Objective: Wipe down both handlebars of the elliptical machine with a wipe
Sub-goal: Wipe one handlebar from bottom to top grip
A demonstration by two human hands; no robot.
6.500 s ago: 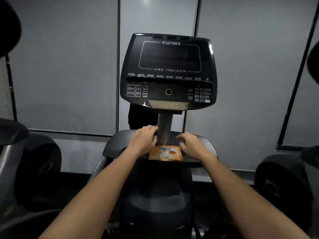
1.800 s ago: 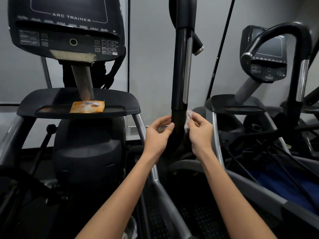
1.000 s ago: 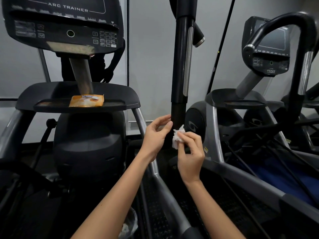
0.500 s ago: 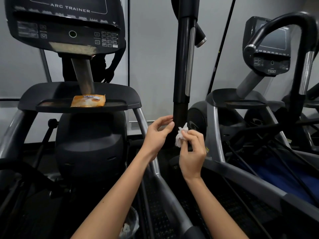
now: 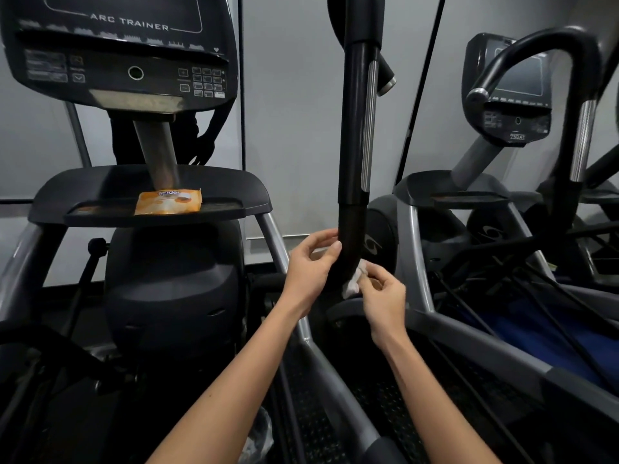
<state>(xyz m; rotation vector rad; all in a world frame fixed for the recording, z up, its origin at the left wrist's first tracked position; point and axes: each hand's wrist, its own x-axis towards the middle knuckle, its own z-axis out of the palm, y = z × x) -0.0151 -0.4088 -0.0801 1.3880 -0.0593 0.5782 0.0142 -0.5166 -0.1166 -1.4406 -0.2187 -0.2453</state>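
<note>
Right hand pinches the crumpled wipe against the handlebar low down, just beyond its fingertips. Left hand rests loose, unclenched fingertips on the bar. This bar looks nearly done; the other probably isn't yet wiped.

Reaches forward with both bare forearms, wrists close together. Cups left grip in a loose C, thumb above curved fingers, clasping nothing. Pinches crumpled wipe between thumb and fingertips of right grip, slightly lower.
</note>
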